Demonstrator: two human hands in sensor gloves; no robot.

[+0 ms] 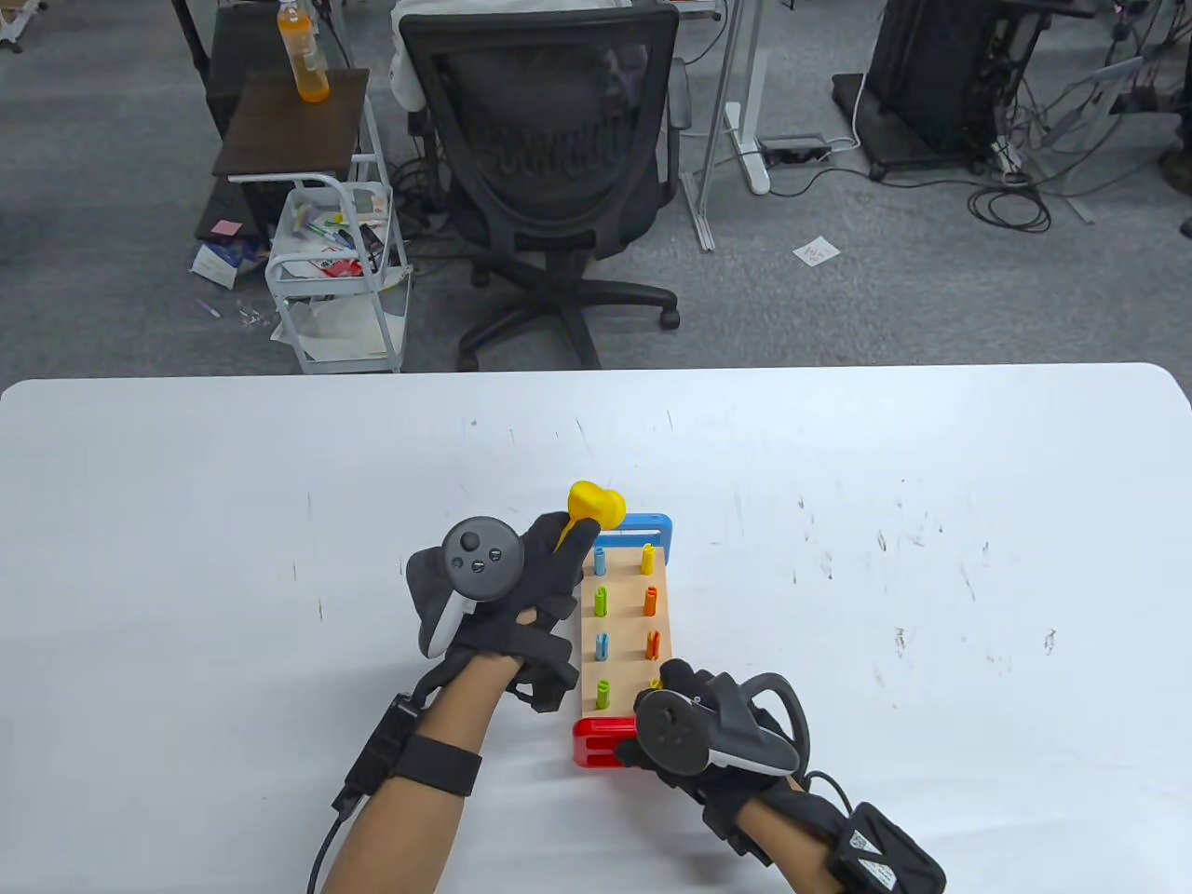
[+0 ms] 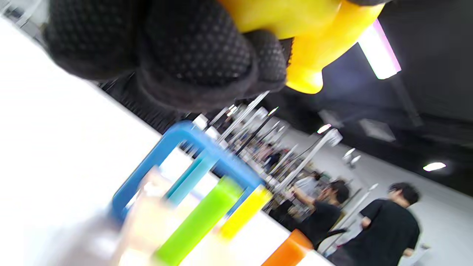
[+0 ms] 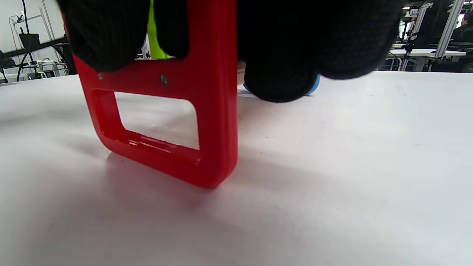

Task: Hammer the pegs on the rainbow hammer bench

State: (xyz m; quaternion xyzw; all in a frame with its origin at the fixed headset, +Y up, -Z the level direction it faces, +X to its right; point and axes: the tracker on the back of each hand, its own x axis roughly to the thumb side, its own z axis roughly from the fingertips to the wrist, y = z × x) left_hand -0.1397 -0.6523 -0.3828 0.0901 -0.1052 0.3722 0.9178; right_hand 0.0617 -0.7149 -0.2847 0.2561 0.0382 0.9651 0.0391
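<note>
The hammer bench [image 1: 626,622] is a wooden board with a blue leg frame [image 1: 643,529] at its far end and a red leg frame [image 1: 596,742] at its near end. Several coloured pegs stand up from it in two rows, blue, yellow, green and orange. My left hand [image 1: 526,596] grips the yellow hammer [image 1: 592,507], raised over the bench's far left corner; the hammer also shows in the left wrist view [image 2: 306,40]. My right hand [image 1: 694,722] holds the bench's near right corner by the red frame [image 3: 184,111].
The bench stands near the middle of a white table [image 1: 279,521]. Beyond the table's far edge are a black office chair [image 1: 549,168] and a small white cart [image 1: 335,270] on the grey floor.
</note>
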